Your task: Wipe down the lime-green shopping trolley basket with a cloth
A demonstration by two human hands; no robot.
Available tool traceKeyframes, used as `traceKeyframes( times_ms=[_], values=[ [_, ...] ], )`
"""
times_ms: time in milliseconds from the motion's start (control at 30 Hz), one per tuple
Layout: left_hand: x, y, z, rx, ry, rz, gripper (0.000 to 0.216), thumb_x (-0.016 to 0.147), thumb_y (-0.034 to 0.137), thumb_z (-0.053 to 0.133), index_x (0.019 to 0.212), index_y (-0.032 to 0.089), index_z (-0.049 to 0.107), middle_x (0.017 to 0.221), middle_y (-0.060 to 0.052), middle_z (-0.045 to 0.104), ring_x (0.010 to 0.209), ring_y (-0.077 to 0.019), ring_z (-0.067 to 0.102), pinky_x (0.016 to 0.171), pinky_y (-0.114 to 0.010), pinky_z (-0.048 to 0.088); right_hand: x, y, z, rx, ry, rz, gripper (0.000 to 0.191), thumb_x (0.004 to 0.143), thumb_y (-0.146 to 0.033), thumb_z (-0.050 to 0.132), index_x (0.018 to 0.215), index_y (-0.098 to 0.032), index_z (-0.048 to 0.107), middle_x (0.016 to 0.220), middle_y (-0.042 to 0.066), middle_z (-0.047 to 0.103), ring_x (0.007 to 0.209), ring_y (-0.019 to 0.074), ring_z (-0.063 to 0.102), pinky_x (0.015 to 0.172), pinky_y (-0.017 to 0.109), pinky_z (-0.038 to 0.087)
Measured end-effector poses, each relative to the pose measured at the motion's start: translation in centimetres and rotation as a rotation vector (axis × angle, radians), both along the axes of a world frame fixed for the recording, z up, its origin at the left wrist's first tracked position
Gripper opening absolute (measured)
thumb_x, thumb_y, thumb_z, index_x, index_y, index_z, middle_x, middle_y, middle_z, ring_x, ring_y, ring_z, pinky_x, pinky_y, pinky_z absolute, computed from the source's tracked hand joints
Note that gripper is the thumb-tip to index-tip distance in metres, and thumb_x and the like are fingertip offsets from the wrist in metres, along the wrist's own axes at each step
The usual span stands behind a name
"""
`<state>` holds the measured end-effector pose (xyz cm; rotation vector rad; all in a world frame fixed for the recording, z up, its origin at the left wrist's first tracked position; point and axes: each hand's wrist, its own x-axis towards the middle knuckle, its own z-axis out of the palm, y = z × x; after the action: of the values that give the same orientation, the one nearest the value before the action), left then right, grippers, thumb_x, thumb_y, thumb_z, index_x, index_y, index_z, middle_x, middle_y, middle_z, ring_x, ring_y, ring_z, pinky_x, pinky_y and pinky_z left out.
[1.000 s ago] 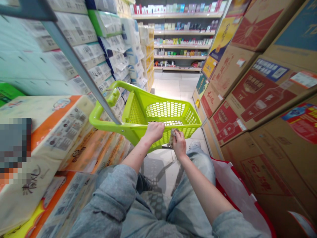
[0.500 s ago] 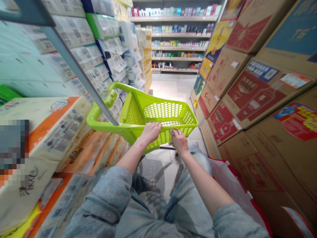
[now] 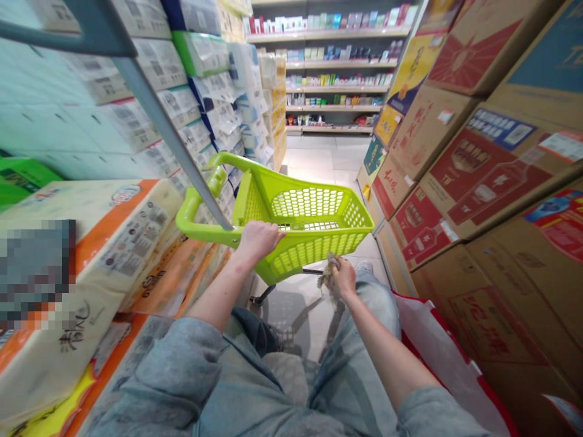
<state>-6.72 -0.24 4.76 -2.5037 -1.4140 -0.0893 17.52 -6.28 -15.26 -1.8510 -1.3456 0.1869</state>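
- The green cart stands ahead of the person.
- The left hand, arm extended, grips its near rim.
- The right hand, lower, clutches a greyish cloth beside the cart.
- A red-edged bag, contents unclear, stands by the right leg.

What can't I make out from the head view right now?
Head view throughout:
Green cart rim under the left hand: covered by that hand.
Grey rag, full shape: partly covered by the right hand.
Red-trimmed bag: partly hidden by the right forearm.
Dark item at left: pixelated, cut off by the edge.
Far shelf goods: labels too small.
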Motion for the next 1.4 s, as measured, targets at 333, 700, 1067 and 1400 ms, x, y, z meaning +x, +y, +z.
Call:
traceKeyframes(
  times_ms=[333, 700, 1067, 1400],
  values=[
    [1.3, 0.4, -0.8, 0.016, -0.037, -0.038, 0.047, 0.092, 0.043, 0.034, 0.084, 0.010, 0.067, 0.078, -0.016, 0.068, 0.076, -0.0274, 0.065, 0.065, -0.035, 0.039, -3.2, 2.2, 3.6, 0.153, 0.083, 0.084, 0.034, 0.087, -0.028, 0.042, 0.110, -0.016, 0.064, 0.105, 0.012, 0.064, 0.097, 0.0219, 0.058, 0.086, 0.034, 0.045],
    [1.8, 0.3, -0.9, 0.042, -0.065, -0.048, 0.044, 0.092, 0.041, 0.036, 0.084, 0.010, 0.066, 0.077, -0.016, 0.067, 0.077, -0.0279, 0.063, 0.066, -0.036, 0.037, -2.5, 1.7, 3.4, 0.179, 0.055, 0.134, 0.031, 0.085, -0.026, 0.043, 0.104, -0.018, 0.067, 0.099, 0.009, 0.065, 0.093, 0.0204, 0.059, 0.084, 0.033, 0.047],
    [2.1, 0.1, -0.8, 0.052, -0.079, -0.038, 0.044, 0.092, 0.040, 0.036, 0.084, 0.010, 0.067, 0.075, -0.016, 0.066, 0.076, -0.0271, 0.063, 0.067, -0.036, 0.037, -3.6, 2.1, 3.7, 0.145, 0.019, 0.189, 0.033, 0.087, -0.026, 0.041, 0.110, -0.020, 0.064, 0.113, 0.010, 0.061, 0.106, 0.0209, 0.056, 0.089, 0.033, 0.045],
    [2.3, 0.0, -0.6, 0.029, -0.077, -0.009, 0.042, 0.092, 0.040, 0.038, 0.084, 0.010, 0.066, 0.078, -0.016, 0.067, 0.078, -0.0258, 0.063, 0.067, -0.036, 0.037, -4.9, 2.6, 4.4, 0.150, 0.053, 0.140, 0.031, 0.089, -0.027, 0.039, 0.104, -0.019, 0.065, 0.103, 0.011, 0.062, 0.099, 0.0224, 0.057, 0.086, 0.034, 0.045]
  ],
)
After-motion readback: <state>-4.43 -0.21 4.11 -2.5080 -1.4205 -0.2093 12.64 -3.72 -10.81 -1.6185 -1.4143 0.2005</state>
